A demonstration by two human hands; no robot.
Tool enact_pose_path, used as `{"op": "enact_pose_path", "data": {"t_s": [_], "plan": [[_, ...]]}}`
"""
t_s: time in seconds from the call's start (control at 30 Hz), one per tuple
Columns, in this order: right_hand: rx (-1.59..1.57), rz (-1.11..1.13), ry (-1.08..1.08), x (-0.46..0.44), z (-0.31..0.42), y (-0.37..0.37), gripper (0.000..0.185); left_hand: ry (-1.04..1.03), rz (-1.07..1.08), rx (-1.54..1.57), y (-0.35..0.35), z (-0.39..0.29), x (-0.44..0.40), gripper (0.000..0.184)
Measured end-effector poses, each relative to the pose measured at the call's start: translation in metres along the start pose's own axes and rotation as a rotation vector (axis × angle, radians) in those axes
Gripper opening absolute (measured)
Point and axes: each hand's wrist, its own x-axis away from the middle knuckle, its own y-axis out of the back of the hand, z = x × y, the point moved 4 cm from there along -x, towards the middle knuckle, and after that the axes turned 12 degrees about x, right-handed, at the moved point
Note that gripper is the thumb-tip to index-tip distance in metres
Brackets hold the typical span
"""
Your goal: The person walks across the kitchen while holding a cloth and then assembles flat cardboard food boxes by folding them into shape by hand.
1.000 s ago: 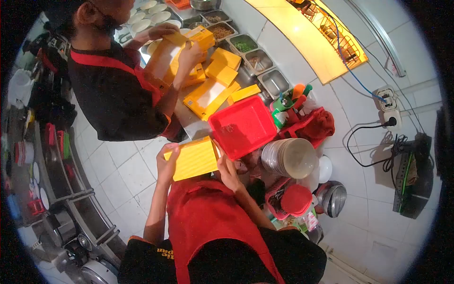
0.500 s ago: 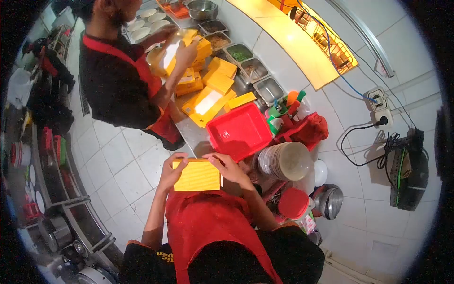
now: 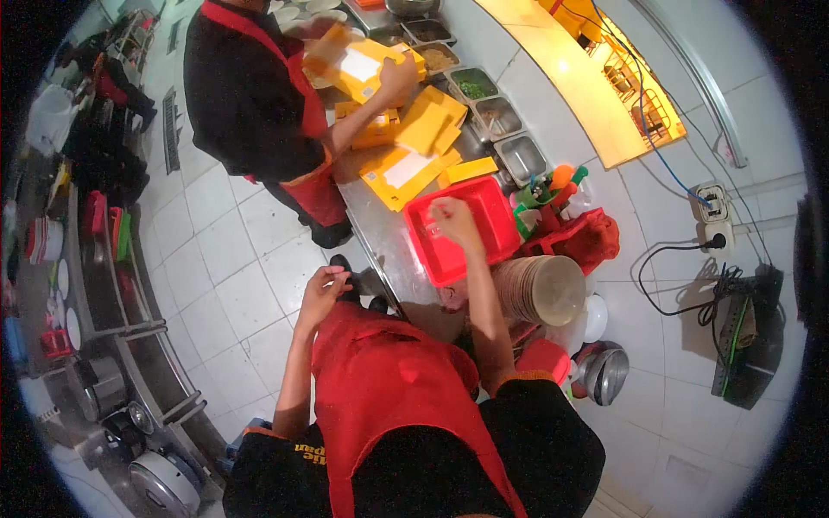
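My right hand (image 3: 455, 223) is over the red plastic tray (image 3: 503, 226), fingers bent together and slightly blurred. Small pale bits lie by its fingertips; what it pinches, if anything, is too small to make out. Low in front of my apron, my left hand (image 3: 323, 291) is held above the floor beside the steel counter (image 3: 370, 226). Its fingers are loosely bent and apart, with nothing visible in them. Just beyond the tray lie a narrow yellow box (image 3: 467, 172) and a yellow carton with a white label (image 3: 404, 170).
Across the counter a co-worker (image 3: 259, 104) handles yellow cartons (image 3: 358, 67). Steel food pans (image 3: 522, 158) line the wall side. A stack of plates (image 3: 553, 291), a red cloth (image 3: 587, 242) and a utensil holder (image 3: 527, 217) stand right of the tray.
The yellow box held in both hands has left them. My right hand has moved forward over the tray, while my left stays low. The view has shifted, and the co-worker's cartons have moved.
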Motion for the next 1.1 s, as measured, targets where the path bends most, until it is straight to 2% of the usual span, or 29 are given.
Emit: {"op": "enact_pose_path", "data": {"t_s": [0.1,0.17,0.2,0.27,0.3,0.37,0.43,0.5,0.57,0.6,0.67,0.7,0.73,0.77,0.8,0.87,0.9,0.97,1.03,1.07,1.1], "plan": [[0.131,0.131,0.054,-0.017,-0.006,-0.060,0.018,-0.019,0.032,0.017,0.005,0.010,0.000,0.029],[0.556,0.029,0.423,-0.039,-0.004,-0.096,0.012,-0.003,0.028,-0.034,0.006,0.013,0.006,0.026],[0.545,0.046,0.422,-0.048,-0.005,-0.107,0.012,-0.004,0.056,-0.018,0.004,0.013,0.008,0.024],[0.934,-0.226,0.437,-0.069,0.003,-0.121,0.028,-0.021,0.095,0.013,0.002,0.012,0.013,0.021],[0.921,-0.218,0.441,-0.085,0.004,-0.129,0.028,-0.016,0.098,0.008,0.001,0.012,0.015,0.019],[1.343,-0.377,0.442,-0.127,-0.023,-0.134,0.039,-0.023,0.091,-0.052,0.003,0.010,0.021,0.017],[1.362,-0.358,0.421,-0.130,-0.015,-0.128,0.042,0.012,0.056,-0.083,0.013,0.016,0.025,0.015],[1.393,-0.330,0.402,-0.134,-0.009,-0.122,0.045,-0.119,0.035,-0.022,0.023,0.023,0.028,0.017],[1.363,-0.036,0.332,-0.145,-0.014,-0.122,0.049,-0.028,-0.006,-0.035,0.036,0.028,0.029,0.015],[1.368,-0.024,0.336,-0.146,-0.014,-0.116,0.049,0.056,-0.034,-0.060,0.041,0.032,0.029,0.014],[1.142,0.184,0.320,-0.148,-0.011,-0.105,0.050,0.015,-0.051,-0.072,0.040,0.028,0.030,0.015],[1.143,0.183,0.321,-0.149,-0.008,-0.099,0.050,-0.029,-0.059,-0.089,0.039,0.024,0.029,0.016],[0.893,0.164,0.237,-0.152,-0.005,-0.090,0.051,-0.032,-0.058,-0.088,0.037,0.021,0.025,0.016],[0.644,0.145,0.154,-0.154,-0.003,-0.079,0.051,-0.132,-0.026,-0.023,0.033,0.016,0.021,0.015],[0.490,0.181,0.146,-0.146,0.008,-0.066,0.049,-0.233,0.007,0.043,0.028,0.009,0.017,0.014],[0.260,0.292,-0.006,-0.107,0.044,-0.032,0.046,-0.241,0.012,0.031,0.012,-0.016,0.009,0.014],[0.258,0.285,-0.010,-0.085,0.055,-0.018,0.046,-0.247,0.016,0.018,0.003,-0.031,0.007,0.014],[-0.180,0.364,0.246,-0.038,0.085,0.003,0.047,-0.270,0.050,-0.050,-0.011,-0.049,-0.003,0.017],[-0.172,0.422,0.290,0.015,0.112,0.013,0.048,-0.439,0.154,-0.138,-0.032,-0.065,-0.012,0.028],[-0.160,0.492,0.332,0.041,0.117,0.013,0.049,-0.564,0.127,-0.185,-0.051,-0.087,-0.007,0.045],[-0.137,0.600,0.282,0.062,0.109,0.010,0.048,-0.566,0.138,-0.185,-0.067,-0.100,-0.003,0.045]]}}
